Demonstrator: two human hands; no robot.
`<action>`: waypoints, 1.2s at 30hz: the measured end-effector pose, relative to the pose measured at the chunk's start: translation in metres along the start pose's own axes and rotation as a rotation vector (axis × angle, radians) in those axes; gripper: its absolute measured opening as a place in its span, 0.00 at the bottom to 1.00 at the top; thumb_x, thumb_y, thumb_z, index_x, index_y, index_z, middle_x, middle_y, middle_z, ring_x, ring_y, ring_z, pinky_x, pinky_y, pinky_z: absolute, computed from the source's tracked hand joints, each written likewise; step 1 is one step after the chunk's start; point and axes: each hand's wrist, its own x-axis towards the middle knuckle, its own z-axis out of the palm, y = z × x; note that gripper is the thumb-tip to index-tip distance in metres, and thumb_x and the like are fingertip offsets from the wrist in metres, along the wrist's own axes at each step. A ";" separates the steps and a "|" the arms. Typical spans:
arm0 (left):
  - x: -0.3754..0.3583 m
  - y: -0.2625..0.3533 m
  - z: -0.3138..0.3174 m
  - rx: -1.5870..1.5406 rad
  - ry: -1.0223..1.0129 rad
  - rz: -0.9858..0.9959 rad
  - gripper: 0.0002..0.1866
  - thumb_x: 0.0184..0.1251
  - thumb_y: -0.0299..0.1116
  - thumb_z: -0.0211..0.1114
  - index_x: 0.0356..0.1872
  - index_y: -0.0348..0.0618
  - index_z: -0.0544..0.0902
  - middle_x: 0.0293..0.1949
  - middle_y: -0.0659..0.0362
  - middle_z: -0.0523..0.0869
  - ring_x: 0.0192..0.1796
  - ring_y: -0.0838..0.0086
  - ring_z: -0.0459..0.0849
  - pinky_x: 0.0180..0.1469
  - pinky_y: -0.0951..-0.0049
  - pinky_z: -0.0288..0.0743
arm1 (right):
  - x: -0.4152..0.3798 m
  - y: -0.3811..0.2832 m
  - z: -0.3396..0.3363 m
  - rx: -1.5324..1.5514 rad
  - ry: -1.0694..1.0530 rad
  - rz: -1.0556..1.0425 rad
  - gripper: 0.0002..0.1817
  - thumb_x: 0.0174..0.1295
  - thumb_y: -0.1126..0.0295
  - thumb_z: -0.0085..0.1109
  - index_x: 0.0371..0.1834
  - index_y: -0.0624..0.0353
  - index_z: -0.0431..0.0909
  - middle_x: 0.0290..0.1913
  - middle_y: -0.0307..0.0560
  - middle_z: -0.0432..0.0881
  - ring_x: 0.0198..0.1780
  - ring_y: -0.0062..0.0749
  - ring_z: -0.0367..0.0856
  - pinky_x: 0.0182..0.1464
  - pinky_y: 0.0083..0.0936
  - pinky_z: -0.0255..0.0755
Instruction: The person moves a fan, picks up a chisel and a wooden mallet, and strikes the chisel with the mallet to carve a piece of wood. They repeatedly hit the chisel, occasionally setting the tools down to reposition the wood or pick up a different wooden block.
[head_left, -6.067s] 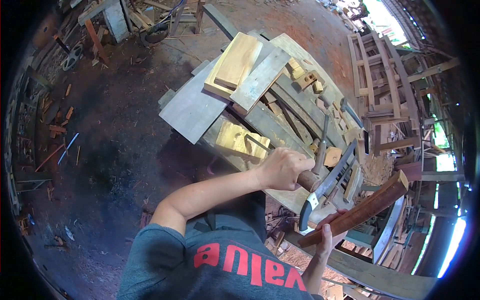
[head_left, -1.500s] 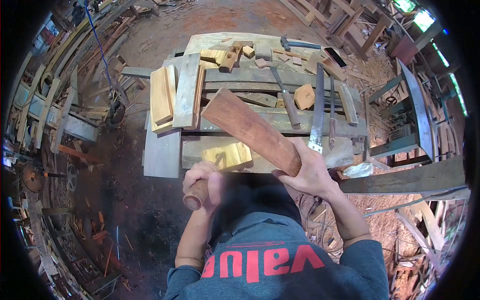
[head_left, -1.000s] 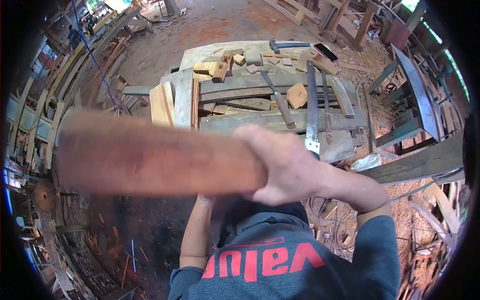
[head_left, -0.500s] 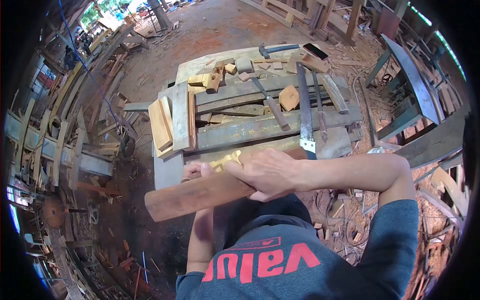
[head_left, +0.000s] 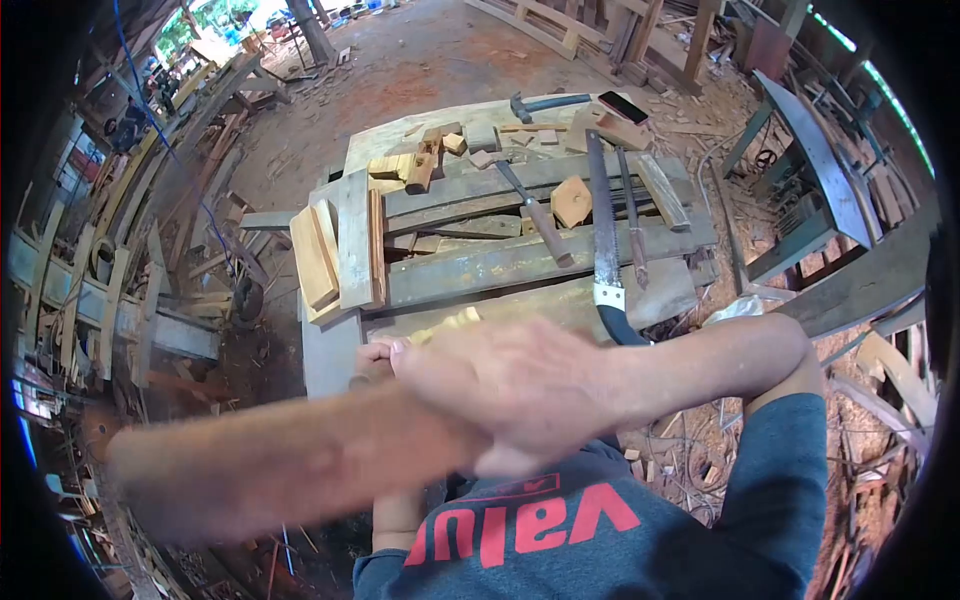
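My right hand point(head_left: 520, 385) is wrapped around a thick brown length of wood point(head_left: 300, 455), which is blurred by motion and stretches out to the lower left. Behind it, mostly covered, my left hand point(head_left: 376, 358) shows only curled fingers and a thumb near the bench's front edge; what they grip is hidden. A pale yellow piece of wood point(head_left: 455, 322) lies on the bench just beyond both hands, its near part covered by my right hand. A handsaw point(head_left: 605, 210) with a dark handle rests on the boards beyond my right forearm.
On the plank workbench point(head_left: 480, 265) lie a wooden-handled chisel point(head_left: 545, 228), a slim long tool point(head_left: 633, 215), a pointed wood block point(head_left: 572, 202), a hammer point(head_left: 550, 103) and a phone point(head_left: 622, 107). Stacked boards point(head_left: 318, 255) stand at the left. Scrap wood covers the ground around.
The brown length of wood has swung down and left, nearer the camera, in my right hand. My left hand stays near the bench's front edge. More of the saw's handle now shows.
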 end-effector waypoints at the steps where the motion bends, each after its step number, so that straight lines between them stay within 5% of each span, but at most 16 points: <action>1: -0.001 0.006 0.005 0.044 -0.020 0.037 0.06 0.73 0.31 0.57 0.41 0.45 0.68 0.39 0.60 0.75 0.42 0.77 0.74 0.48 0.70 0.73 | -0.002 0.004 0.005 0.002 -0.035 0.004 0.33 0.45 0.65 0.66 0.54 0.68 0.66 0.32 0.58 0.77 0.36 0.58 0.81 0.39 0.47 0.76; 2: 0.000 0.011 0.013 0.093 -0.044 0.085 0.06 0.74 0.31 0.57 0.41 0.45 0.68 0.39 0.59 0.75 0.42 0.77 0.74 0.48 0.70 0.73 | -0.007 0.013 0.013 0.005 -0.070 0.006 0.35 0.45 0.64 0.66 0.57 0.67 0.66 0.34 0.59 0.78 0.38 0.59 0.81 0.40 0.47 0.77; 4: 0.002 0.011 0.013 0.119 -0.062 0.141 0.06 0.74 0.32 0.56 0.41 0.45 0.68 0.39 0.59 0.75 0.42 0.76 0.74 0.48 0.70 0.73 | -0.015 0.052 0.024 -0.080 -0.512 0.339 0.36 0.46 0.65 0.65 0.60 0.65 0.64 0.38 0.60 0.79 0.41 0.58 0.82 0.41 0.48 0.77; 10: 0.004 0.004 0.008 0.106 -0.086 0.161 0.07 0.74 0.35 0.55 0.40 0.44 0.69 0.38 0.59 0.75 0.41 0.76 0.74 0.47 0.70 0.73 | 0.013 -0.005 0.007 0.024 -0.207 0.069 0.36 0.46 0.67 0.66 0.57 0.61 0.58 0.41 0.61 0.78 0.44 0.58 0.81 0.40 0.49 0.75; 12: 0.006 -0.001 0.003 0.077 -0.115 0.170 0.08 0.75 0.36 0.54 0.40 0.43 0.69 0.37 0.59 0.75 0.41 0.75 0.74 0.46 0.70 0.73 | -0.003 0.023 0.030 0.040 -0.225 0.090 0.34 0.46 0.66 0.68 0.55 0.60 0.60 0.39 0.61 0.79 0.43 0.61 0.81 0.41 0.50 0.75; 14: 0.007 -0.006 -0.006 0.011 -0.180 0.187 0.09 0.75 0.37 0.54 0.40 0.43 0.69 0.37 0.59 0.75 0.40 0.75 0.74 0.46 0.70 0.73 | -0.026 0.064 0.044 -0.002 -0.448 0.324 0.34 0.48 0.62 0.68 0.56 0.61 0.61 0.37 0.63 0.81 0.41 0.64 0.81 0.42 0.52 0.75; 16: 0.009 -0.008 -0.010 -0.002 -0.211 0.249 0.09 0.75 0.38 0.53 0.40 0.43 0.69 0.37 0.59 0.75 0.40 0.75 0.74 0.46 0.70 0.73 | -0.032 0.061 0.029 -0.006 -0.430 0.335 0.34 0.51 0.59 0.67 0.57 0.63 0.63 0.36 0.65 0.82 0.40 0.67 0.81 0.43 0.53 0.74; 18: -0.008 0.004 0.006 0.325 0.168 0.256 0.07 0.68 0.28 0.59 0.36 0.44 0.69 0.28 0.57 0.77 0.30 0.74 0.76 0.37 0.70 0.75 | -0.040 0.058 0.018 0.058 -0.295 0.553 0.32 0.50 0.59 0.70 0.49 0.69 0.64 0.36 0.68 0.81 0.42 0.65 0.82 0.46 0.50 0.75; 19: 0.005 0.020 0.022 0.308 0.045 0.428 0.08 0.64 0.20 0.57 0.35 0.43 0.67 0.25 0.59 0.76 0.26 0.76 0.75 0.33 0.73 0.74 | -0.051 0.063 0.020 0.062 -0.311 0.548 0.32 0.50 0.59 0.70 0.49 0.69 0.64 0.36 0.68 0.81 0.42 0.65 0.82 0.46 0.50 0.75; 21: 0.012 0.018 0.025 0.299 -0.006 0.457 0.08 0.64 0.19 0.58 0.36 0.42 0.68 0.28 0.57 0.78 0.30 0.74 0.77 0.38 0.72 0.73 | -0.083 0.085 0.034 0.049 -0.097 0.794 0.36 0.51 0.53 0.69 0.51 0.71 0.65 0.38 0.72 0.81 0.44 0.66 0.82 0.49 0.49 0.75; 24: 0.033 0.024 0.037 0.248 -0.060 0.445 0.08 0.65 0.19 0.54 0.36 0.42 0.64 0.23 0.58 0.73 0.25 0.74 0.74 0.30 0.72 0.72 | -0.120 0.105 0.047 0.007 -0.238 1.061 0.39 0.51 0.49 0.68 0.53 0.72 0.66 0.42 0.76 0.81 0.48 0.66 0.82 0.52 0.47 0.75; 36: 0.047 0.077 0.037 0.135 -0.054 0.377 0.10 0.64 0.18 0.55 0.35 0.42 0.64 0.23 0.58 0.74 0.24 0.75 0.75 0.30 0.73 0.72 | -0.170 0.102 0.091 0.200 -0.310 1.239 0.42 0.50 0.46 0.69 0.55 0.73 0.67 0.46 0.77 0.80 0.52 0.66 0.81 0.55 0.47 0.74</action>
